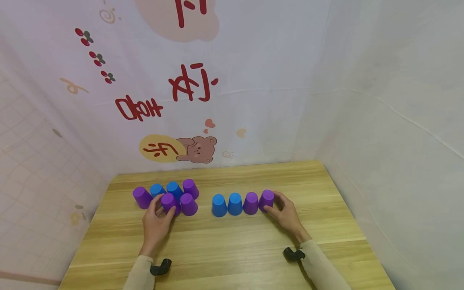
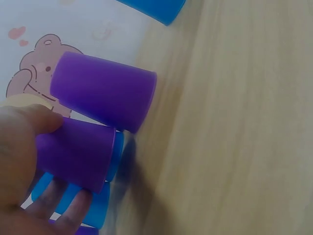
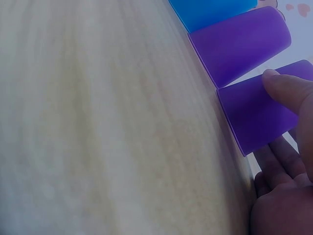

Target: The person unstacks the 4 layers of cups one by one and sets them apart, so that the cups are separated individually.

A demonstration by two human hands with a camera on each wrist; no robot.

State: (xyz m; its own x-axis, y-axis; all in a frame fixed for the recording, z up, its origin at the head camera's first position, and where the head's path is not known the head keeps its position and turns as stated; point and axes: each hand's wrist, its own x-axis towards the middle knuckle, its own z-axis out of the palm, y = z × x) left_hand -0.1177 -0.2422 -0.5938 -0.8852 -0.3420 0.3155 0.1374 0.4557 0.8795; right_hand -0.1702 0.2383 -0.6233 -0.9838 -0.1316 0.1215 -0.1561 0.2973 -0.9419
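Note:
My left hand (image 1: 156, 223) grips an upside-down purple cup (image 1: 168, 201) between thumb and fingers, in front of the left group. Beside it on the right stands another purple cup (image 1: 189, 204). Behind these, a back row holds a purple cup (image 1: 141, 197), two blue cups (image 1: 175, 189) and a purple cup (image 1: 191, 189). My right hand (image 1: 288, 215) holds the purple cup (image 1: 267, 200) at the right end of a second row. That row continues leftward with a purple cup (image 1: 251, 203), a blue cup (image 1: 235, 204) and another blue cup (image 1: 219, 205).
All the cups are on a wood-grain table (image 1: 224, 249). A white printed cloth (image 1: 253, 121) rises behind the table's far edge, and a pale cloth wall (image 1: 398, 141) stands on the right. Each wrist wears a black strap piece (image 1: 161, 267).

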